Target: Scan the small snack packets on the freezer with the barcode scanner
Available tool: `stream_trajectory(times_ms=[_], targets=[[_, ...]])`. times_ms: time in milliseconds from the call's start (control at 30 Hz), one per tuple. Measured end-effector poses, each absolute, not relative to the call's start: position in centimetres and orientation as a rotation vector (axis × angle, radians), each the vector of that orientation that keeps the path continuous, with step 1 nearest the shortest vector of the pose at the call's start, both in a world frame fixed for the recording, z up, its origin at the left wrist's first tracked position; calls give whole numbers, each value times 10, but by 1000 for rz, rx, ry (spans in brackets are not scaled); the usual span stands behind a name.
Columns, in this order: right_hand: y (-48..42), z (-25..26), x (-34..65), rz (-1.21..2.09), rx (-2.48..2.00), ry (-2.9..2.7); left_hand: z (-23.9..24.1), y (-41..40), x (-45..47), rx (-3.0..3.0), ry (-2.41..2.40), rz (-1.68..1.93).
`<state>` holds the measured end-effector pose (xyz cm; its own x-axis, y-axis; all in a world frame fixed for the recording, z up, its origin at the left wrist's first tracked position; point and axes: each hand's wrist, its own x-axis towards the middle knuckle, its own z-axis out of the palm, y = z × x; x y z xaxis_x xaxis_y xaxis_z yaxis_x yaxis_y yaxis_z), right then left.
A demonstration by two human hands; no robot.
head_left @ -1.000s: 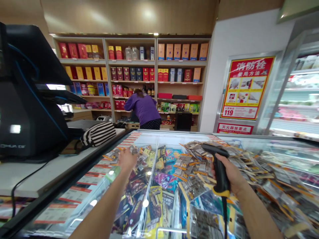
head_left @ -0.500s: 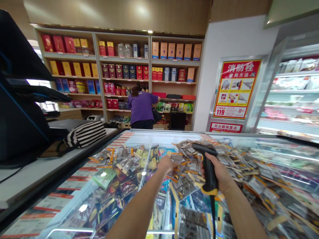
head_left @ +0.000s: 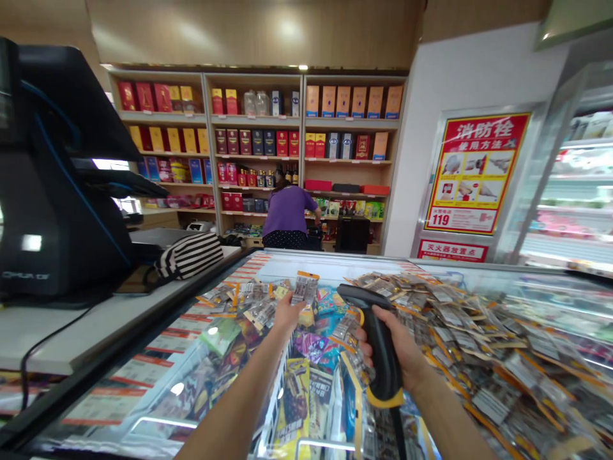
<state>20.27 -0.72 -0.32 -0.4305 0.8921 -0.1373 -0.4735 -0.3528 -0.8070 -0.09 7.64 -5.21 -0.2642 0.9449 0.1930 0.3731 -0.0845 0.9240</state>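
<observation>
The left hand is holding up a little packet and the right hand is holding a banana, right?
Not a banana. The head view shows the right hand gripping a black scanner with a yellow base. The left hand does hold up a little packet.

Small orange-topped packet (head_left: 305, 289) held upright – black-and-yellow scanner (head_left: 376, 348) tilted beside it

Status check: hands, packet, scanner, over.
Left hand holds up small orange-topped clear packet. Right hand grips black handheld scanner. Heaped packets lie over freezer glass, nothing between.
</observation>
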Motion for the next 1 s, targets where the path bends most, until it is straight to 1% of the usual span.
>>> stream_trajectory(times_ms=[200, 500, 667, 800, 1000], targets=[[-7, -8, 200, 1966, -699, -933, -49, 71, -6, 1442, 1712, 1324], [-13, 1, 204, 1929, -695, -905, -53, 77, -10, 1489, 1927, 1242], [-7, 2, 211, 1850, -749, -904, -55, 84, -38, 1451, 2183, 1152], [-1, -1, 213, 1679, -897, -902, -56, 84, -62, 1433, 2371, 1114], [12, -7, 215, 1515, -975, -933, -47, 73, -87, 1495, 2518, 1059]])
